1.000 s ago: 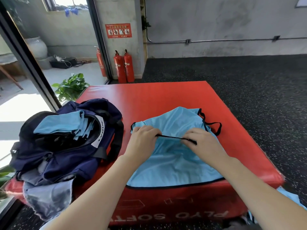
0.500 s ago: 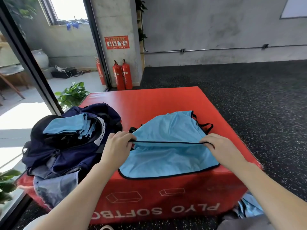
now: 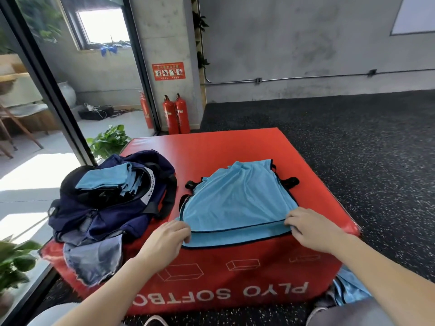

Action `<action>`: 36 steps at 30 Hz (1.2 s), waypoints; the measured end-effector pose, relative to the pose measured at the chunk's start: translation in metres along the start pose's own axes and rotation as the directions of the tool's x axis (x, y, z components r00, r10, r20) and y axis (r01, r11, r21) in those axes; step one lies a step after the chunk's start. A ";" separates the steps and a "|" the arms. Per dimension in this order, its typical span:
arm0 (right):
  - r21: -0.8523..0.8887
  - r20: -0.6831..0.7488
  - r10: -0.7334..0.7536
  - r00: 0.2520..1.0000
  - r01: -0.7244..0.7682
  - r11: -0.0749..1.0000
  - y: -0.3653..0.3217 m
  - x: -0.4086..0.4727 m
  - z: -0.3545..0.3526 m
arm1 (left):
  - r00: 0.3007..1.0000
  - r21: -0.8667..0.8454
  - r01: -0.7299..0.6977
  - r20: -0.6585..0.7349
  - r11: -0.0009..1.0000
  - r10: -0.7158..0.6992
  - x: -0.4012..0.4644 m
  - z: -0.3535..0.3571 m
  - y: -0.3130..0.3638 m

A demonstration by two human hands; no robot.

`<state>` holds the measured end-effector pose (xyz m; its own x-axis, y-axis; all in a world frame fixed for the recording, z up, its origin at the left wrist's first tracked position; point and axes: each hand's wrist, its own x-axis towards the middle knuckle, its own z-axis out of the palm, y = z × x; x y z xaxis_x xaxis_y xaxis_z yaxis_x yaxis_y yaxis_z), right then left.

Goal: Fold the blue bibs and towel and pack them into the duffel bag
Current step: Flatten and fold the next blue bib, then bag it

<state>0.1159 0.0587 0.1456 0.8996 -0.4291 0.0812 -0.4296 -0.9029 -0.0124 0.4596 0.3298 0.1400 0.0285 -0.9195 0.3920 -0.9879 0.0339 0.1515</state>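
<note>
While the left hand and right hand pinch the bib hem at the box edge, the fold is midway; next, halve it sideways.

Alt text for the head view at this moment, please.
Two hands, left hand and right hand, pinch the near corners of a light blue bib folded on a red plyo box. An open navy duffel bag with folded blue bibs inside sits to its left.

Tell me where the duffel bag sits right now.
The duffel bag lies on the left part of the red plyo box, beside the light blue bib, with folded blue fabric in its opening.
</note>
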 end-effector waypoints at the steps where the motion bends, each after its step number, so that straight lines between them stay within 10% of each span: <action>1: 0.007 0.015 0.008 1.000 -0.008 1.000 -0.002 -0.001 -0.002 | 0.999 -0.007 -0.002 0.042 1.000 0.002 -0.003 0.004 -0.003; 10: -0.029 0.004 -0.056 0.998 0.056 0.998 0.003 -0.006 0.002 | 0.977 0.066 0.005 0.214 0.998 -0.019 -0.006 0.012 -0.002; 18: -0.087 -0.165 -0.046 0.985 0.032 0.996 0.006 -0.010 0.004 | 0.999 0.010 -0.051 -0.002 0.999 0.051 0.000 0.015 0.000; 25: -0.008 -0.347 0.124 0.930 -0.135 0.991 0.014 -0.001 -0.021 | 0.947 -0.126 0.181 -0.245 0.975 -0.208 0.026 -0.013 -0.005; 36: 0.536 -0.570 0.539 0.621 -0.216 0.816 -0.002 0.030 -0.219 | 0.778 -0.461 0.314 -0.377 0.830 -0.503 0.152 -0.211 0.032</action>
<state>0.1263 0.0526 0.3666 0.2823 -0.7392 0.6114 -0.5026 -0.6569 -0.5621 0.4646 0.2738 0.3956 0.5770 -0.5847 0.5703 -0.7405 -0.0799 0.6673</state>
